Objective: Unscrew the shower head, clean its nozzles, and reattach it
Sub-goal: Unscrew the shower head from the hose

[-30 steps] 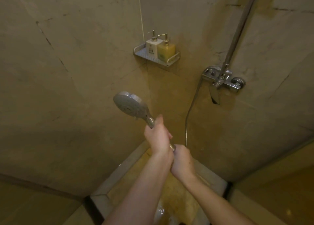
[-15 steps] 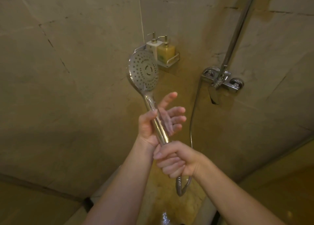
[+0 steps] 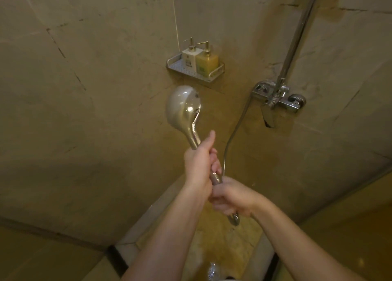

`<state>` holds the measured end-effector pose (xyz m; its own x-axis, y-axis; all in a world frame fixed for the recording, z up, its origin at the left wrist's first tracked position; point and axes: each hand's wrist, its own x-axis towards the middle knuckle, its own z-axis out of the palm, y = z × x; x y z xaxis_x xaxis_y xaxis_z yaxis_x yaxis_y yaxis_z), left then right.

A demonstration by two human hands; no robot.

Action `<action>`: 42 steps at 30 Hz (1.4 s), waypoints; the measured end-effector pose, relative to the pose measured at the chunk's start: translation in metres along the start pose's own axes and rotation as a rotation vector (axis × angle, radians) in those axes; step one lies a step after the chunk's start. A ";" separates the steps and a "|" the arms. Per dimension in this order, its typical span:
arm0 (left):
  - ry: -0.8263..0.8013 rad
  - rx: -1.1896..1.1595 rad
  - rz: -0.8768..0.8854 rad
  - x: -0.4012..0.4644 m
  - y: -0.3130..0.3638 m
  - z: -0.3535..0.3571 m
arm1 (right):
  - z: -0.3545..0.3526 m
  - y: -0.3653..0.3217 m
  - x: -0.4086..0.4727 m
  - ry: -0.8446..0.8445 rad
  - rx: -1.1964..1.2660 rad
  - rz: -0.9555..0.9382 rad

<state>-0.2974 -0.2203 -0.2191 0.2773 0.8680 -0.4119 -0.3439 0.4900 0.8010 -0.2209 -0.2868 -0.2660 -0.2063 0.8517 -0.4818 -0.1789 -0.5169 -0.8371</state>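
The right hand [image 3: 231, 198] is curling its fingers round the hose [image 3: 233, 218] end just under the handle, at the joint, and the hose is looping out below that fist and climbing toward the wall. Touching it from above, the left hand [image 3: 199, 166] is wrapping all its fingers round the handle of the shower head [image 3: 182, 108], thumb lying up along the chrome; half a second ago those fingers were splayed open with only the thumb side against the handle, so the left hand is now taking a fresh grip. The head itself is turning too: a moment ago the nozzle face was looking at the camera, and now the smooth chrome back is showing, the nozzles facing away toward the wall. Judging by this, the person is working through twist-and-regrip turns on the thread, and the head is not yet coming free, since handle and hose are still running in one line between the two fists. The nozzles are still waiting to be cleaned. Below the hands, something shiny and wet is glinting on the floor, too blurred to name. Beyond the head, a metal shelf [image 3: 214, 77] is hanging in the corner with a white bottle [image 3: 188, 60] and a yellow bottle [image 3: 206, 63] side by side. To the right, the mixer [image 3: 277, 99] is sitting on the wall with the riser pipe [image 3: 297, 38] rising from it. Nothing is blocking the hands, though the wet chrome may be making the grip slippery.
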 end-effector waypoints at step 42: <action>-0.020 0.099 0.165 -0.006 -0.033 -0.019 | 0.009 0.035 0.018 0.837 -0.733 -0.164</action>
<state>-0.3045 -0.2402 -0.2509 0.2426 0.9336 -0.2636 -0.2960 0.3300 0.8964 -0.2396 -0.2905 -0.3015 0.5281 0.8370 -0.1435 0.5209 -0.4528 -0.7236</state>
